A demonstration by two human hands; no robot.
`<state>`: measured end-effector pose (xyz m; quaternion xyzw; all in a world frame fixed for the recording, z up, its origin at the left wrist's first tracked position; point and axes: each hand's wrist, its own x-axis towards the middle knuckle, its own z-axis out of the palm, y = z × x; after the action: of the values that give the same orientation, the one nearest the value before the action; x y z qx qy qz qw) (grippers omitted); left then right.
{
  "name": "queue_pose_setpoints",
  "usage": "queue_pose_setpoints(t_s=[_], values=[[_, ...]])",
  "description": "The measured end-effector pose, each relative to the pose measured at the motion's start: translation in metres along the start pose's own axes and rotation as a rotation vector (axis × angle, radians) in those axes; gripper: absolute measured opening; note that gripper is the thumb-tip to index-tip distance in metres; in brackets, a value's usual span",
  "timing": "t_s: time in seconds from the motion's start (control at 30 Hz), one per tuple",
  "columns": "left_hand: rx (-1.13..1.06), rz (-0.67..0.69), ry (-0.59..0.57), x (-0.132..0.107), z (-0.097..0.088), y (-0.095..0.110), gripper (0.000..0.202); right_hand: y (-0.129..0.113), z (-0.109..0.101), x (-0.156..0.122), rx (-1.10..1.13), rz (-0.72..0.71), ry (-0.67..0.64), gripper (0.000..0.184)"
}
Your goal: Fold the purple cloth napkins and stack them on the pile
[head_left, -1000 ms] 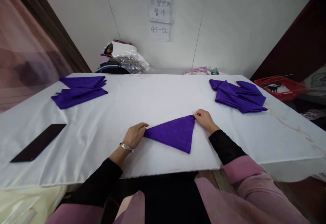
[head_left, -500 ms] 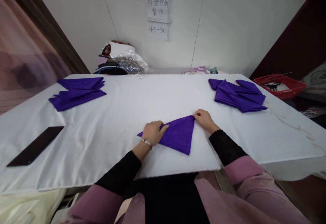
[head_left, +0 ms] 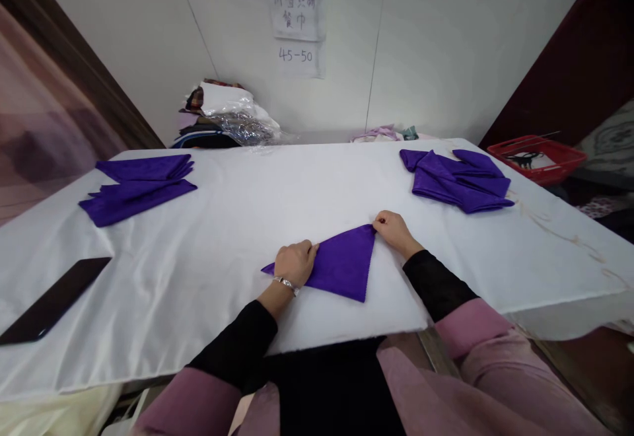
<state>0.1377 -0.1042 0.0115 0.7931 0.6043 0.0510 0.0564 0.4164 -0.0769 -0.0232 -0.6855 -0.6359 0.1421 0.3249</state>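
A purple cloth napkin [head_left: 343,265], folded to a pointed triangle, lies on the white-covered table [head_left: 238,218] in front of me. Over its narrow left part rests my left hand [head_left: 296,263], thumb and fingers closed on the fabric, with the tip of the napkin poking out to the left. My right hand [head_left: 392,230] pinches the upper right corner between thumb and fingertips. The zigzag-cut edge runs down from that corner on the right side. What the left fingers do beneath the palm is hidden.
Folded purple napkins [head_left: 141,188] lie at the far left, and a looser purple pile [head_left: 456,180] at the far right. A dark flat panel [head_left: 54,300] is at the left. Bagged fabrics [head_left: 225,115] sit by the wall; a red basket [head_left: 537,158] stands beyond the right edge.
The camera view has shifted slightly, so the surroundings appear moved a little leftward. Both hands keep their hold on the napkin; the left thumb now lies closer against the fingers.
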Motion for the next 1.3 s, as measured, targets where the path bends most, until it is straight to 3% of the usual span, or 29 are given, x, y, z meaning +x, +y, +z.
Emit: queue_pose_setpoints(t_s=[0.2, 0.43, 0.57, 0.83, 1.3], values=[[0.003, 0.1, 0.075, 0.001, 0.008, -0.004, 0.039, -0.006, -0.003, -0.004, -0.069, -0.029, 0.015, 0.008], [-0.024, 0.142, 0.138, 0.002, 0.013, -0.007, 0.035, -0.018, -0.001, -0.007, 0.055, -0.441, 0.003, 0.022], [-0.043, 0.144, 0.147, 0.002, 0.013, -0.007, 0.036, -0.025, 0.003, -0.006, 0.015, -0.539, -0.086, 0.024], [-0.09, 0.141, 0.164, 0.003, 0.014, -0.008, 0.037, -0.027, 0.005, -0.008, 0.022, -0.567, -0.134, 0.02], [-0.125, 0.141, 0.172, 0.002, 0.012, -0.007, 0.038, -0.03, 0.003, -0.009, 0.0, -0.387, -0.206, 0.026]])
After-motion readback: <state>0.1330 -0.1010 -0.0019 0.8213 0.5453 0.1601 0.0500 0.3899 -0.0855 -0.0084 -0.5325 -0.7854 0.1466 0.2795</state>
